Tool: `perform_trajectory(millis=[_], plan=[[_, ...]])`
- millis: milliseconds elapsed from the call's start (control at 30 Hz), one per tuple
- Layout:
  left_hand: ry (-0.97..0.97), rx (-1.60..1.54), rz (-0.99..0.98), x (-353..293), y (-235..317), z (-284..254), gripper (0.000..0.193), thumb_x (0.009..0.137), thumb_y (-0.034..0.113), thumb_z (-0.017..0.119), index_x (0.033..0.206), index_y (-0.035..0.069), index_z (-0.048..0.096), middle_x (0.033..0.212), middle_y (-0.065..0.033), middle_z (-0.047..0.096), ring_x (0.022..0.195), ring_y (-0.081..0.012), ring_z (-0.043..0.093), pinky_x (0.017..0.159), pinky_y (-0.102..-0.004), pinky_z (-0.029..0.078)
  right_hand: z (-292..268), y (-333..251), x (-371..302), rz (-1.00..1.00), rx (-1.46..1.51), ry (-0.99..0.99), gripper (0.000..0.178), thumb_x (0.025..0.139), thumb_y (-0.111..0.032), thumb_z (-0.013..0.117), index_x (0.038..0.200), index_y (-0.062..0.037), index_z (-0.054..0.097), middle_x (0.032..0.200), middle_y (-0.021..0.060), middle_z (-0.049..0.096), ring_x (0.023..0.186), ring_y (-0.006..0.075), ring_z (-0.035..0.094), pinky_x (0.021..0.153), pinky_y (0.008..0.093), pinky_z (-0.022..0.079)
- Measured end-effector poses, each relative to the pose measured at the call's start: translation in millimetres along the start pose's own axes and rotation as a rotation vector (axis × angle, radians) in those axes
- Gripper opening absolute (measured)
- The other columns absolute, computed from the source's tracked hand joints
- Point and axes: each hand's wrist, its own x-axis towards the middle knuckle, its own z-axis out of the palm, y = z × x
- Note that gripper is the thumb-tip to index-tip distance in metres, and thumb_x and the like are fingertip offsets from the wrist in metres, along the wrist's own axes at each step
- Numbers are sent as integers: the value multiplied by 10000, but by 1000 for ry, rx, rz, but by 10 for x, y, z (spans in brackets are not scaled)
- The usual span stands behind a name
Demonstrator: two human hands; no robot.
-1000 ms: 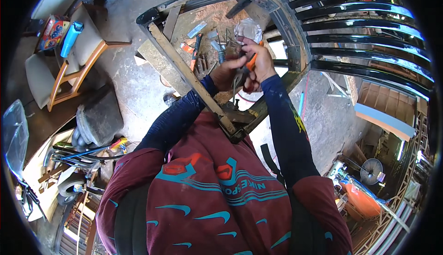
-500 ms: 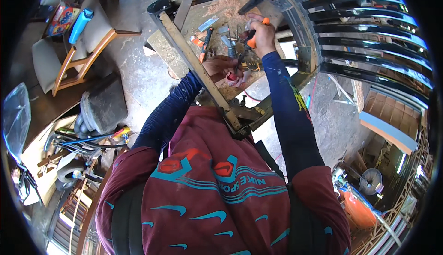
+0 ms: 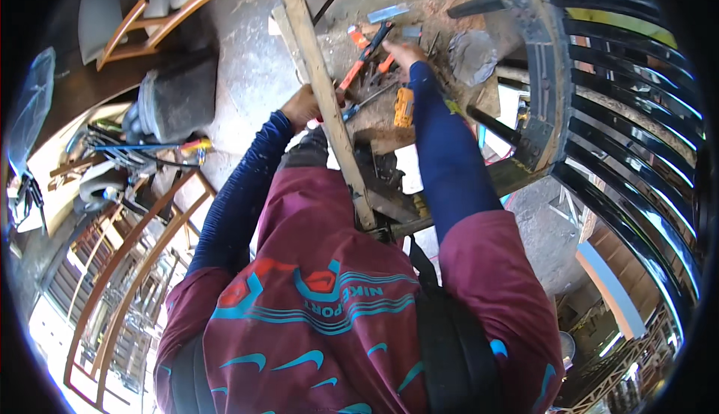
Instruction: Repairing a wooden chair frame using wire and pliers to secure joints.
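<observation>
A wooden chair frame (image 3: pixel 329 111) stands before me, with a pale bare rail slanting across my view. My left hand (image 3: pixel 302 107) is against this rail's left side; its fingertips pass behind the wood, and a bit of red shows there, so what it holds is hidden. Beyond the rail, my right hand (image 3: pixel 407 55) reaches down into the tools, fingers stretched toward a black-and-orange-handled tool (image 3: pixel 367 56). An orange handle (image 3: pixel 386 64) lies just beside its thumb side. Closer to me are a blue-handled screwdriver (image 3: pixel 350 113) and a yellow tool (image 3: pixel 404 107).
Glossy black slats (image 3: pixel 629 92) spread from the frame on the right. A crumpled grey plastic bag (image 3: pixel 473 56) and wood shavings lie beyond my right hand. Left are upholstered wooden chairs (image 3: pixel 161 28), a dark seat-like block (image 3: pixel 178 99) and hoses. A pale blue-edged panel (image 3: pixel 610 287) sits right.
My right hand has gone from working the orange-handled screwdriver by my left hand to the tools. My left hand has shifted left to the rail. The view has also shifted.
</observation>
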Motion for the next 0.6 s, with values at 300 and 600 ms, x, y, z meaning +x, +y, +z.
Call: perform_trajectory(millis=[300,600], plan=[[-106,178,223,-543,645,451,251,917,140,673,1113,-17,680,905,-36,711,700,-69,573,616,-224,447,-1245,-1384,-1976,-708,-592,-623,299,986,-232,485,1148,-42,650,1005,186,702,914,363,678,771,432,538],[97,139,437,-785,409,886,204,955,153,620,1018,-10,726,911,-45,714,721,-86,603,663,-227,494,-1269,-979,-2181,-1468,-604,-364,120,781,-27,578,805,89,561,772,283,612,803,453,625,678,493,496]])
